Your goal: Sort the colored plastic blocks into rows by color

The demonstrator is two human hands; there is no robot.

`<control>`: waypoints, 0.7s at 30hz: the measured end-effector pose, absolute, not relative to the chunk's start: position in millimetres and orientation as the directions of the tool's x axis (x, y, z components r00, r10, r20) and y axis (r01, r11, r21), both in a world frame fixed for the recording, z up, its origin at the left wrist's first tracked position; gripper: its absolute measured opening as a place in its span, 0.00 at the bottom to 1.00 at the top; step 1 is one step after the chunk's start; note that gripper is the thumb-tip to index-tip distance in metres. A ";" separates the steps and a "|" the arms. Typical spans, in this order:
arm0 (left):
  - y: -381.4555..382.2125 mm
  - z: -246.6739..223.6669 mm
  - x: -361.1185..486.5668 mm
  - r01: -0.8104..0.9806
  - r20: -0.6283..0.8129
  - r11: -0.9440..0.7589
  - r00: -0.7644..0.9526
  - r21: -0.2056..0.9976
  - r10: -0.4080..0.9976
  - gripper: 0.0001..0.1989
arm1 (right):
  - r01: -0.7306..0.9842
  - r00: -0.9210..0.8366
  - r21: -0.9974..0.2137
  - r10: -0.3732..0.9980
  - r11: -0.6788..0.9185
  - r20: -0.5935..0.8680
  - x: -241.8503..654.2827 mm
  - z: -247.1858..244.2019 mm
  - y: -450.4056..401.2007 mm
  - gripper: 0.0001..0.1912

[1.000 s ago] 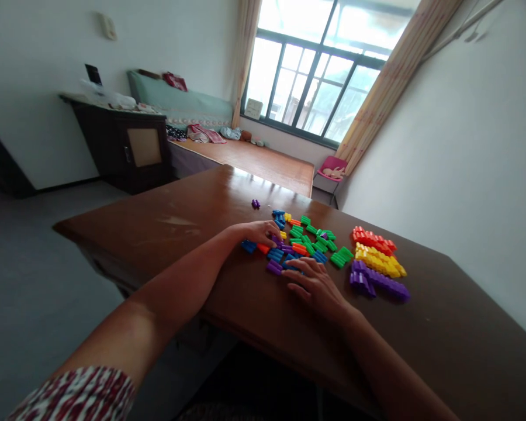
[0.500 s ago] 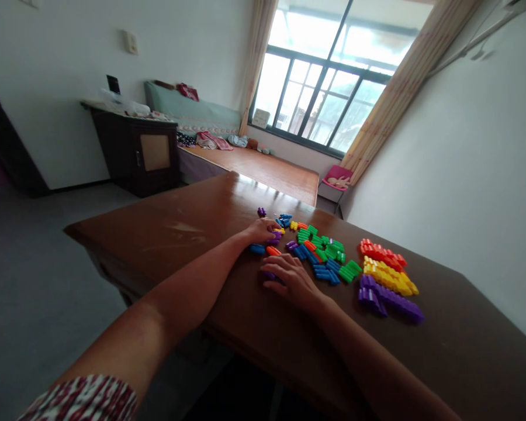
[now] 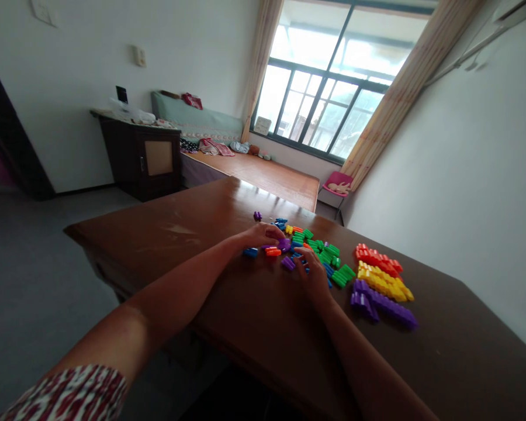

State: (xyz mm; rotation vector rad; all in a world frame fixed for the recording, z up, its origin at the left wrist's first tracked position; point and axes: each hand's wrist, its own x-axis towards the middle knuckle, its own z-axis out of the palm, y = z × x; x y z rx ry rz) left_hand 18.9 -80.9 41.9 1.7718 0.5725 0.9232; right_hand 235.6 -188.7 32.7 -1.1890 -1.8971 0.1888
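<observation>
My left hand [image 3: 265, 235] is over the near side of a scattered pile, with its fingertips closed on a purple building block [image 3: 284, 245]. An orange block [image 3: 272, 252] and a blue block [image 3: 251, 252] lie just below that hand. My right hand [image 3: 312, 272] reaches in from the right, fingers apart and curved over some blue blocks, which it partly hides. Beside its thumb rests a loose purple block [image 3: 288, 264]. Several green blocks [image 3: 328, 254] spread behind and to the right of it.
Joined rows of red blocks [image 3: 378, 260], yellow blocks [image 3: 384, 282] and purple blocks [image 3: 388, 304] lie on the right of the brown table [image 3: 158, 225]. A small purple piece [image 3: 257, 216] sits at the pile's far left. Beyond are a bed [image 3: 263, 175], a dark cabinet [image 3: 135, 152] and a pink chair [image 3: 336, 181].
My right hand has moved right and slightly forward, off a purple block and over the blue ones. My left hand has stayed near the same spot. The view has tilted slightly.
</observation>
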 end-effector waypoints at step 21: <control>-70.7 38.7 3.0 0.254 0.302 -0.410 0.374 0.876 0.877 0.18 | 0.439 0.338 -0.865 0.846 0.244 0.411 406.7 83.7 -237.1 0.31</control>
